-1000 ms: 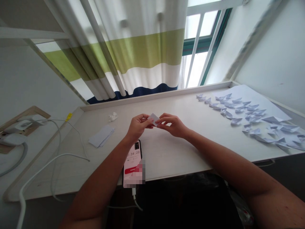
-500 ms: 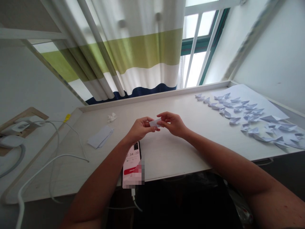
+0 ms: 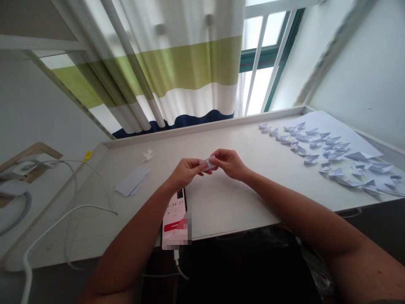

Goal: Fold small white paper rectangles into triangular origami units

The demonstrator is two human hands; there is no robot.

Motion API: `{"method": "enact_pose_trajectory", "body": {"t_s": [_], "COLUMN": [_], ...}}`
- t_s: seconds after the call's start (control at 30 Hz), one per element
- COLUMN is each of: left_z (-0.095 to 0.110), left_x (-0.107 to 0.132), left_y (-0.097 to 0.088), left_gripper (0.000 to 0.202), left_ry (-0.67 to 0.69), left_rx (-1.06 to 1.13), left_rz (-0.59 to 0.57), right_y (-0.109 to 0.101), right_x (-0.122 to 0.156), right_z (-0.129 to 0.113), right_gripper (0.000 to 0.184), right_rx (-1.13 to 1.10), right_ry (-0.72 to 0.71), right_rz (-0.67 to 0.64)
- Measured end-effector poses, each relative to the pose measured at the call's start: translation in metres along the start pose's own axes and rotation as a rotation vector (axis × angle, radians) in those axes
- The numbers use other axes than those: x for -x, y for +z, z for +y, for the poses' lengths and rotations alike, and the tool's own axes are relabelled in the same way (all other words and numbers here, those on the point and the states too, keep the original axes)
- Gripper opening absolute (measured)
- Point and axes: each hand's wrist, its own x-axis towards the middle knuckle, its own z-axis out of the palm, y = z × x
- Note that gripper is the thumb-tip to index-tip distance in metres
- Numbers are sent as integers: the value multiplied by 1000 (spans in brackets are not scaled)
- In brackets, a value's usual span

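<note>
Here, the left hand [image 3: 186,172] and the right hand [image 3: 230,164], both nearly closed, pinch a small folded paper [image 3: 207,163] between them over the desk [image 3: 234,211]. From it, a phone [image 3: 173,217] lies at seven o'clock, a crumpled scrap [image 3: 147,155] at nine, paper boats [image 3: 311,159] at three.

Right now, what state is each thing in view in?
Left hand, closed on the paper
Right hand, closed on the paper
Paper, folded, partly covered by the hands
Boats, folded, spread out
Sheets, stacked unevenly
Scrap, crumpled
Phone, screen lit, cable plugged in
Curtain, partly drawn across the window
</note>
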Motion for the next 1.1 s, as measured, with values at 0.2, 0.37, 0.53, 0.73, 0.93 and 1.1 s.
{"method": "enact_pose_trajectory", "body": {"t_s": [0.2,0.37,0.53,0.73,0.93,1.1], "left_z": [-4,-1,0,1,0,-5], "left_x": [0,2,2,2,3,1], "left_y": [1,0,1,1,2,0], "left_gripper": [45,44,43,39,46,46], "left_ry": [-9,-5,0,3,-23,13], "left_rx": [38,6,6,-20,-6,-28], "left_rz": [-47,-53,-76,-99,-126,-112], "right_y": [2,4,3,-1,1,-1], "right_x": [1,4,4,2,4,4], "right_z": [-3,-7,-8,-5,-1,-6], "right_gripper": [49,49,48,47,52,52], "right_rx": [-30,-81,-65,-37,-85,-86], "right_ry": [40,73,78,60,97,90], "right_rz": [-27,-73,-60,-58,-110,-172]}}
